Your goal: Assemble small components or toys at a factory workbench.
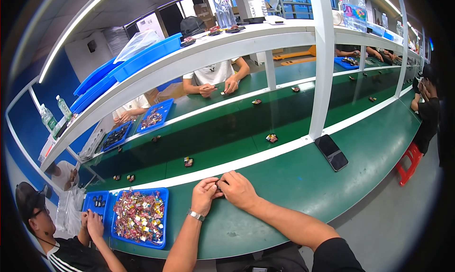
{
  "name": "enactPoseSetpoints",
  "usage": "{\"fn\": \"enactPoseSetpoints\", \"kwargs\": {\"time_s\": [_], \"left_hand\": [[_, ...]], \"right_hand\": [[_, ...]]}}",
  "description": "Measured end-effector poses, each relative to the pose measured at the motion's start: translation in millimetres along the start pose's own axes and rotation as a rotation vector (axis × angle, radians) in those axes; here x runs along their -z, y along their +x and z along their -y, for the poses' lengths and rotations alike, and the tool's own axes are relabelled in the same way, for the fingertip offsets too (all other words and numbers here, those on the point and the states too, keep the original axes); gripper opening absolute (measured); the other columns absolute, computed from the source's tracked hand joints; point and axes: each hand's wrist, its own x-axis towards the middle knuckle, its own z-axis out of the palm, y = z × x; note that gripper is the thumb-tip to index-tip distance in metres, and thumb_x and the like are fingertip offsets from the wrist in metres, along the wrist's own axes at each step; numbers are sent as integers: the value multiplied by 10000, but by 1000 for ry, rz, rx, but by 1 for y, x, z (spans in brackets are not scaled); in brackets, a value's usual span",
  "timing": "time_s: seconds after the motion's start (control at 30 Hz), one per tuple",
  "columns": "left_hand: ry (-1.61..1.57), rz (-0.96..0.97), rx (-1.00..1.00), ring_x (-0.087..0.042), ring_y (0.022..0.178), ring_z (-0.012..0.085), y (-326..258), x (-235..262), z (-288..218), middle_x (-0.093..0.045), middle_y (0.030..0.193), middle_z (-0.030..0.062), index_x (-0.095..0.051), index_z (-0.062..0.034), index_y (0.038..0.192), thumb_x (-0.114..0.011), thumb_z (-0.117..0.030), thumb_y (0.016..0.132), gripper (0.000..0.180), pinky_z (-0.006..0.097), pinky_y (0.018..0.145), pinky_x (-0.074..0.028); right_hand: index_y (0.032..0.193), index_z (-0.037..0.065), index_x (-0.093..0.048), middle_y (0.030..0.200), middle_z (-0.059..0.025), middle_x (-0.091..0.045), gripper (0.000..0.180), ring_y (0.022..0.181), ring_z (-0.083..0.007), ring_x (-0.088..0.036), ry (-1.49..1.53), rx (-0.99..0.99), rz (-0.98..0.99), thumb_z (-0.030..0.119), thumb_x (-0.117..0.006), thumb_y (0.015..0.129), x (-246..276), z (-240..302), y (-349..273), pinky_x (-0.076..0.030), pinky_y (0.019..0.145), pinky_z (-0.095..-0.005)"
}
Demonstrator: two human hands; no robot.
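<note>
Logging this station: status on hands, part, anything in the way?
Left hand, right hand: on small dark part, mostly hidden. Blue tray left, phone right, neither blocking.

Bright overall, lit from above by a long white ceiling tube lamp [71,36] at left and another thin white lamp [389,4] at upper right. Shows pale sheen toward the right end of the glossy green worktop [369,149]; glares white on the dark green belt [227,125] beyond its far edge. Bends straight lines strongly toward a black, rounded rim, softening there.
</note>
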Motion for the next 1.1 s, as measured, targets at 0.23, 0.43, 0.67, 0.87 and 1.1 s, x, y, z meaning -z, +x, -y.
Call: {"fn": "enactPoseSetpoints", "kwargs": {"time_s": [0.23,0.43,0.67,0.87,1.1], "left_hand": [[-5,-44,-16,-651,876,159,6,-30,9,-648,1008,96,-550,28,1137,-547,8,928,210,299,764,-590],[8,-52,-6,-652,865,157,6,-33,12,-650,992,90,-550,27,1139,-565,-7,925,217,293,755,-587],[24,-60,-20,-656,863,161,8,-38,18,-654,1005,99,-552,30,1137,-571,-6,922,218,295,743,-588],[23,-101,-44,-659,906,175,10,-36,19,-656,1076,129,-509,34,1200,-517,7,943,259,301,776,-584],[6,-107,-40,-616,1104,301,10,-52,8,-498,1363,194,-427,23,1300,-486,-34,960,350,394,872,-559]], "right_hand": [[728,40,-578,832,-72,-521,94,810,-223,-529,-56,7,3,106,-621,676,23,-19,-2,-459,679,-315],[788,42,-591,846,-70,-548,132,838,-230,-535,-152,14,82,135,-623,701,26,-19,-7,-465,707,-325],[787,44,-592,847,-70,-548,122,836,-232,-539,-89,-53,90,125,-632,704,27,-26,-12,-469,718,-328],[860,3,-634,1020,-102,-572,153,911,-279,-562,141,-175,56,98,-659,742,29,-19,-8,-507,806,-364],[880,18,-641,1028,-149,-622,189,898,-341,-602,18,-456,74,58,-680,700,13,-135,9,-496,818,-426]]}}
